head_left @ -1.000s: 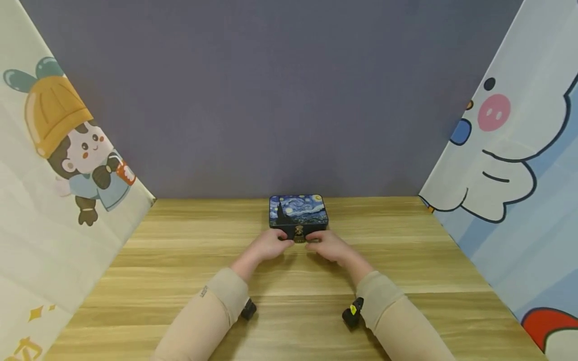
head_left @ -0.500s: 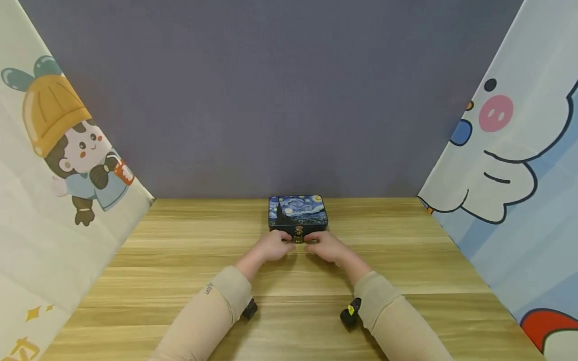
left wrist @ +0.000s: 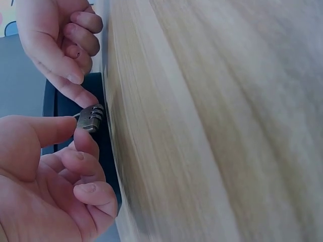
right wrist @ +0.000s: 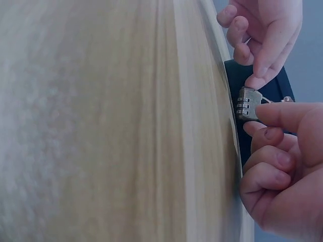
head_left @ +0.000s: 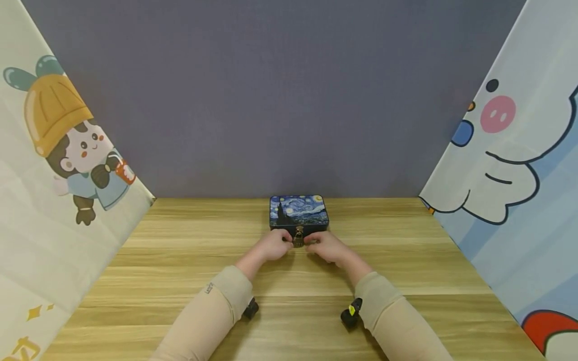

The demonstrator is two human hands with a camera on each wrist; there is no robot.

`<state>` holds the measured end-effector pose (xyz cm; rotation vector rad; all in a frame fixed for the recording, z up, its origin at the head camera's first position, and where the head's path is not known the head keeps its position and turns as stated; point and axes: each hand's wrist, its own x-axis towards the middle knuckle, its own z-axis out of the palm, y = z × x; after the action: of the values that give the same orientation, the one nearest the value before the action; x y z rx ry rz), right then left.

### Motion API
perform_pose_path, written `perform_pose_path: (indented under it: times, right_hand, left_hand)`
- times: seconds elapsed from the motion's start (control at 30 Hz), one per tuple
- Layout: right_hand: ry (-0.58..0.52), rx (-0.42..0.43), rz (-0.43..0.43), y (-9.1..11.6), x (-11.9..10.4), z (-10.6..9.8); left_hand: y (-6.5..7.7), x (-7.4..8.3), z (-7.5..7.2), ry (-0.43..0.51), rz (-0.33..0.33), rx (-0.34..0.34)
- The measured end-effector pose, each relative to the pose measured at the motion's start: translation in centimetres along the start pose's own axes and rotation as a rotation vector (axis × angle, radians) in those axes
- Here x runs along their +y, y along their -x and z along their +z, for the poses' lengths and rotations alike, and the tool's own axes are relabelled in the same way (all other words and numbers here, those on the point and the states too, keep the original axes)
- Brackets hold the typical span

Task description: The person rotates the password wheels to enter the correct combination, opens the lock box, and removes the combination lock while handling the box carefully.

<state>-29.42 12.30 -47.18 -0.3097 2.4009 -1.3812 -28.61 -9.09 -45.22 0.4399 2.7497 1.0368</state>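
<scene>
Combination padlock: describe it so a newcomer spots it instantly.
On the wood-grain table, near the grey backdrop, sits a Starry Night box. At the middle of its front is the combination padlock: small, bronze-toned, the only thing with three dials.

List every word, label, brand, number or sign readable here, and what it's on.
None reads reliably.
Padlock: three number dials, digits too small to read.
Left sleeve: small dark lettering, too small and blurred to read.
Printed left wall sheet: gold mark at the lower corner, possibly a character, cut off by the frame.
Box lid: picture only, no lettering made out.
</scene>
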Motion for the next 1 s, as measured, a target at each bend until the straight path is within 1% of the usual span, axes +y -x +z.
perform_pose_path:
  times: [0.1, 0.27, 0.43, 0.67, 0.87, 1.0]
  right_hand:
    - [-0.030, -0.014, 0.006, 0.1, 0.0, -0.1]
    - [-0.060, -0.023, 0.017, 0.1, -0.1, -0.1]
    - [-0.081, -0.021, 0.022, 0.1, 0.0, 0.0]
    - [-0.115, -0.031, 0.027, 0.3, -0.1, -0.1]
    - [-0.138, -0.044, 0.036, 0.4, 0.0, -0.3]
    - [-0.149, -0.056, 0.034, 0.4, 0.1, -0.5]
  left_hand:
    - [-0.1, 0.0, 0.2, 0.019, 0.005, 0.005]
    - [-0.2, 0.1, 0.4, 0.037, 0.032, 0.004]
    - [-0.2, 0.3, 0.5, 0.023, 0.036, 0.010]
    - [-0.4, 0.2, 0.9, -0.005, 0.058, 0.027]
    - [-0.5, 0.4, 1.0, 0.009, 0.029, 0.039]
    - [-0.5, 0.5, 1.1, 0.050, -0.005, 0.031]
